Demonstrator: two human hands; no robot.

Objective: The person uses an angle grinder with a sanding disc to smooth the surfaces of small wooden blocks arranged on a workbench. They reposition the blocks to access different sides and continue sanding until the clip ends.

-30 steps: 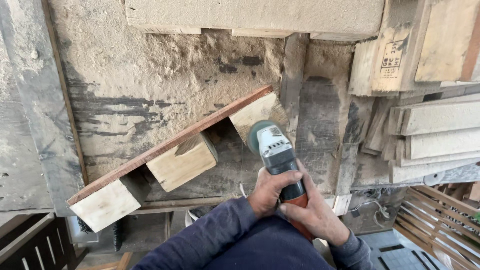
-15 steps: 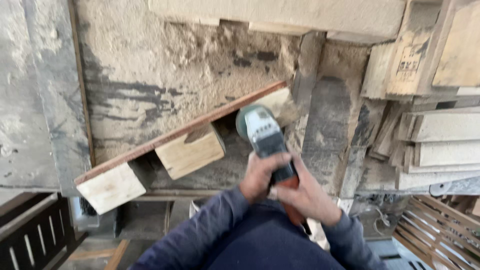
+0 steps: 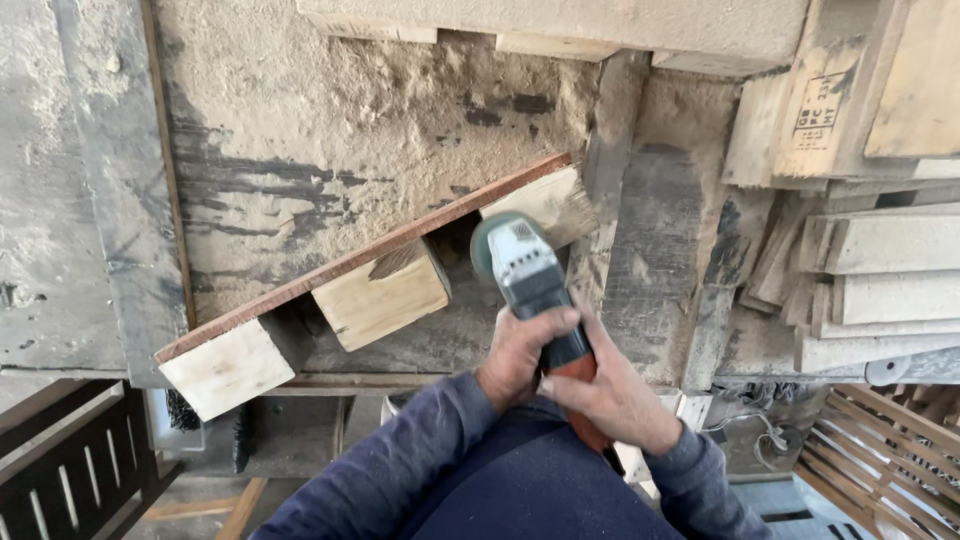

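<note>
A grey and orange angle grinder [image 3: 528, 280] is gripped in both my hands. My left hand [image 3: 520, 352] wraps its grey body, and my right hand [image 3: 612, 400] holds the orange rear handle. The grinder's head sits in the gap between the middle wooden block [image 3: 380, 298] and the far block [image 3: 545, 200] of a pallet piece. That piece is a reddish-edged board [image 3: 360, 258] with three pale blocks, lying on its side across the sawdust-covered workbench [image 3: 300, 130]. The near block [image 3: 225, 368] overhangs the bench edge.
Stacked pallet boards [image 3: 880, 280] lie at the right, with more planks along the top [image 3: 560, 25]. A dark slatted frame [image 3: 70, 460] stands at lower left and a wooden slatted crate [image 3: 890, 450] at lower right. Cables hang under the bench edge [image 3: 760, 425].
The grinder's head has shifted left and toward me, away from the far block and into the gap between the blocks. Both hands keep their grip.
</note>
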